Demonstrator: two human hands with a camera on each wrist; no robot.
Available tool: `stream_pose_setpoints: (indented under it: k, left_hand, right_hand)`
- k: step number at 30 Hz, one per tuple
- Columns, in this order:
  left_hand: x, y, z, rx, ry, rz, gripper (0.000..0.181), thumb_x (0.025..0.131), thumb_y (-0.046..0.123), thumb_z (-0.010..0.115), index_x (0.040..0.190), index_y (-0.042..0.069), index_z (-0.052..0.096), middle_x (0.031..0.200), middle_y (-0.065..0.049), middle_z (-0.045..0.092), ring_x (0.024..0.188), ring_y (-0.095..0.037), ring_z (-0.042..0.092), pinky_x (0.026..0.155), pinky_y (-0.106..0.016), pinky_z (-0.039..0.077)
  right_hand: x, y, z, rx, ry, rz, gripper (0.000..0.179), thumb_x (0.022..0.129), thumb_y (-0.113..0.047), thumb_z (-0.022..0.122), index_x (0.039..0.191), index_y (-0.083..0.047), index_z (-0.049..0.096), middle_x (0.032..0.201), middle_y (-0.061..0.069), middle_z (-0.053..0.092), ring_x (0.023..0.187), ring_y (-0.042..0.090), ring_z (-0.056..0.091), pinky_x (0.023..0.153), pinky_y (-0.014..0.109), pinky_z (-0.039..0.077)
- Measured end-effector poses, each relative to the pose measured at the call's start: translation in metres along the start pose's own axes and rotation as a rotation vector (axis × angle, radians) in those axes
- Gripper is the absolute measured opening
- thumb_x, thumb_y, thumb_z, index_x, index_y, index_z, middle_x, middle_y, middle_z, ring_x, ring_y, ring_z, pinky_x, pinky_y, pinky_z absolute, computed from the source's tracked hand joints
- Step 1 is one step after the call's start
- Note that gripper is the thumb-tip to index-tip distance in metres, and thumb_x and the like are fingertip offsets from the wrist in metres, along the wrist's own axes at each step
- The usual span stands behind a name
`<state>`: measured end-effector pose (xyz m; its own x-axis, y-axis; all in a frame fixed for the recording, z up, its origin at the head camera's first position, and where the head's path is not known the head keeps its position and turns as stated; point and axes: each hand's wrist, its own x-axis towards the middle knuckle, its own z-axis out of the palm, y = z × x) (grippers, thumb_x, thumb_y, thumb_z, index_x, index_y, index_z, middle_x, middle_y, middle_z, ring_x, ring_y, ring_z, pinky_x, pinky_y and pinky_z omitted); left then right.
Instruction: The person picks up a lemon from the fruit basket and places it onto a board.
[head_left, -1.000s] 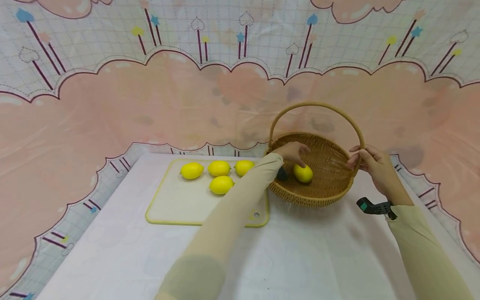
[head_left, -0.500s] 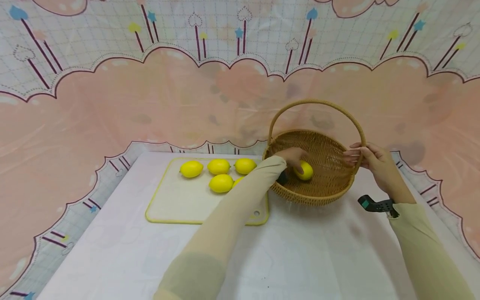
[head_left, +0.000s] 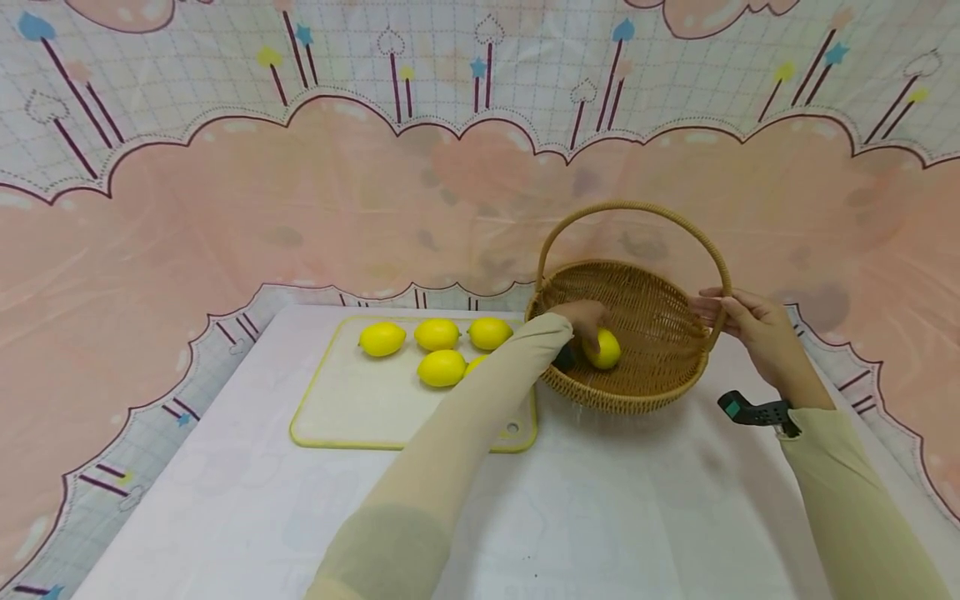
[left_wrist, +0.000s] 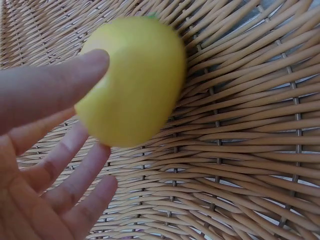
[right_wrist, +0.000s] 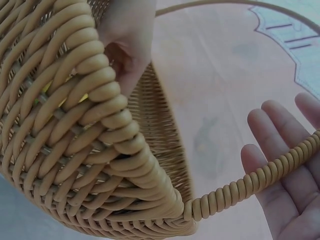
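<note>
Inside the wicker basket (head_left: 645,387), my left hand (head_left: 587,318) holds a yellow lemon (head_left: 602,348) at its left side. The left wrist view shows the thumb pressed on the near face of the lemon (left_wrist: 135,85), with some fingers behind it and the lower ones spread over the woven wall. My right hand (head_left: 753,329) is at the right foot of the arched handle (head_left: 633,205), thumb in front and fingers behind. The right wrist view has the wrapped handle (right_wrist: 240,192) lying across those fingers. The basket's mouth tilts toward me.
Left of the basket lies a white cutting board (head_left: 352,417) with a yellow rim. Several lemons (head_left: 441,367) rest on it, one partly covered by my left sleeve (head_left: 450,442). A patterned cloth backdrop (head_left: 337,208) rises behind the white table (head_left: 600,500).
My left hand has come down onto the lemon in the basket and taken hold of it. The lemon has shifted slightly left. My right hand stays at the handle.
</note>
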<state>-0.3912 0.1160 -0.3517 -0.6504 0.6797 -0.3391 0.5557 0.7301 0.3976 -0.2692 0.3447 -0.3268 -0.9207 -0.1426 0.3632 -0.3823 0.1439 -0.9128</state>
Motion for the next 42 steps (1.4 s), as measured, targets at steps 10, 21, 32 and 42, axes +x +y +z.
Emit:
stream_pose_setpoints:
  k: [10, 21, 32, 42]
  left_hand:
    - [0.058, -0.035, 0.013, 0.002, -0.071, -0.032, 0.047, 0.075, 0.031, 0.079, 0.117, 0.015, 0.065, 0.116, 0.002, 0.064, 0.102, -0.01, 0.06, 0.082, -0.022, 0.051]
    - [0.24, -0.136, 0.07, 0.049, -0.141, 0.022, 0.071, 0.041, 0.063, 0.084, 0.101, 0.033, 0.064, 0.107, 0.012, 0.059, 0.094, -0.008, 0.055, 0.074, -0.028, 0.05]
    - [-0.02, 0.008, -0.002, -0.023, -0.215, 0.024, 0.058, 0.082, 0.01, 0.071, 0.136, 0.019, 0.052, 0.146, -0.003, 0.043, 0.128, -0.021, 0.046, 0.096, -0.026, 0.048]
    - [-0.009, 0.0, 0.0, 0.048, -0.241, 0.17, 0.057, 0.084, 0.018, 0.07, 0.137, 0.018, 0.05, 0.145, -0.003, 0.045, 0.129, -0.02, 0.045, 0.101, -0.025, 0.043]
  right_hand:
    - [-0.001, 0.001, 0.001, 0.068, -0.052, -0.045, 0.026, 0.099, -0.015, 0.043, 0.113, -0.006, 0.062, 0.103, -0.007, 0.072, 0.095, 0.003, 0.068, 0.082, 0.013, 0.052]
    - [-0.001, 0.002, 0.001, 0.104, -0.062, -0.062, 0.025, 0.099, -0.013, 0.043, 0.112, -0.004, 0.062, 0.101, -0.004, 0.073, 0.093, 0.005, 0.069, 0.082, 0.014, 0.052]
    - [-0.001, 0.003, 0.0, 0.073, -0.053, -0.049, 0.025, 0.099, -0.014, 0.043, 0.112, -0.006, 0.063, 0.102, -0.004, 0.072, 0.093, 0.005, 0.069, 0.081, 0.013, 0.052]
    - [0.0, 0.002, 0.001, 0.045, -0.046, -0.041, 0.025, 0.099, -0.015, 0.042, 0.112, -0.006, 0.061, 0.101, -0.005, 0.073, 0.092, 0.004, 0.069, 0.081, 0.013, 0.052]
